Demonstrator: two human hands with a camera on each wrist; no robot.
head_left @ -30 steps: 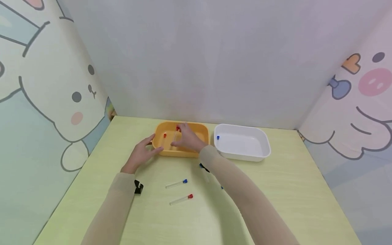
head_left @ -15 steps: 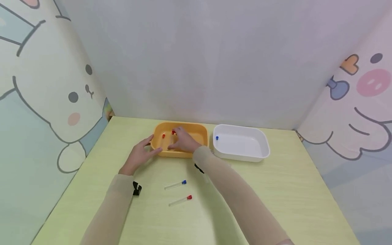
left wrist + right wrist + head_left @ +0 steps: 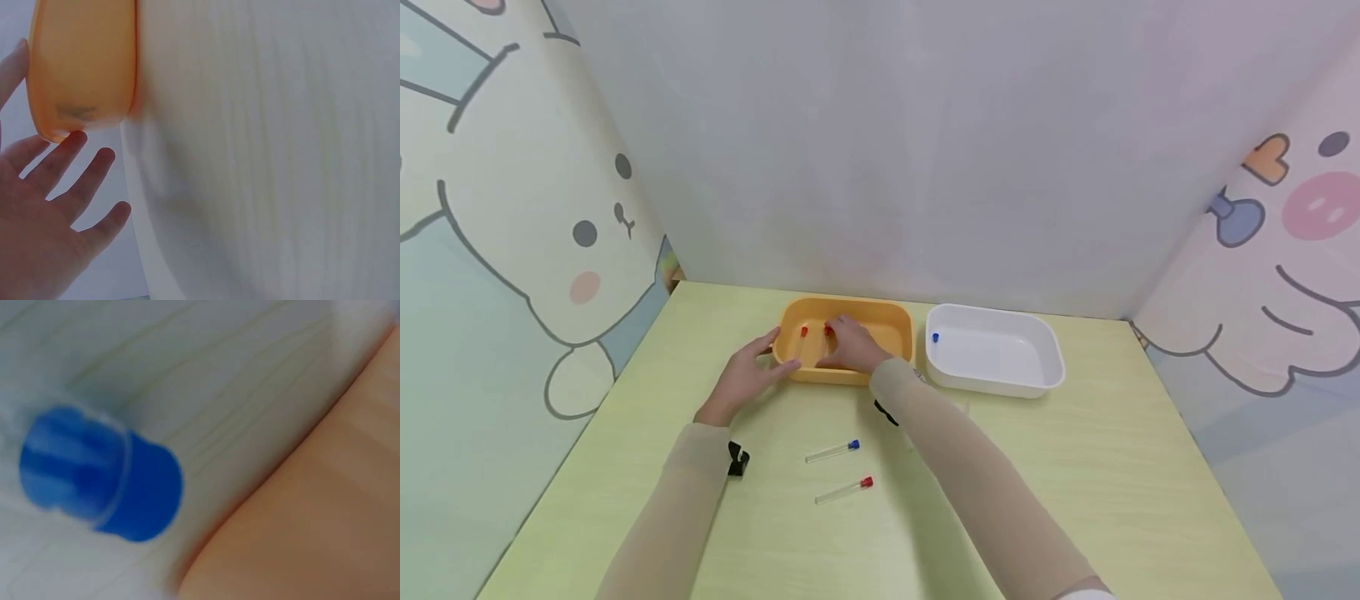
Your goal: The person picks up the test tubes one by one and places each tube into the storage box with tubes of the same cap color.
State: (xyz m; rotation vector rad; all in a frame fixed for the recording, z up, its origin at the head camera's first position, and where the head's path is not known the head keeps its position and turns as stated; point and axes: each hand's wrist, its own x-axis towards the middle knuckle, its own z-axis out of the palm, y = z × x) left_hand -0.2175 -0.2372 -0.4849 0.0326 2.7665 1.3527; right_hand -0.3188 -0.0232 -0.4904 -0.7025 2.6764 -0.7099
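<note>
My left hand is at the left end of the orange tray, thumb at the front rim and fingers at the outer side. In the left wrist view its fingers are spread and nearly straight, some touching the tray wall. Inside that tray, my right hand holds a clear test tube with a red cap, low over the floor. Left of it lies another red-capped test tube. My fingers partly cover the held tube, so whether it touches the floor I cannot tell.
A white tray to the right contains a blue-capped tube. On the table lie a blue-capped tube and a red-capped tube. My right sleeve partly hides others; a blue cap shows close in the right wrist view.
My right hand has lowered the red-capped tube into the orange tray and shifted slightly left, beside the other red-capped tube. My left hand has stayed at the tray's end.
</note>
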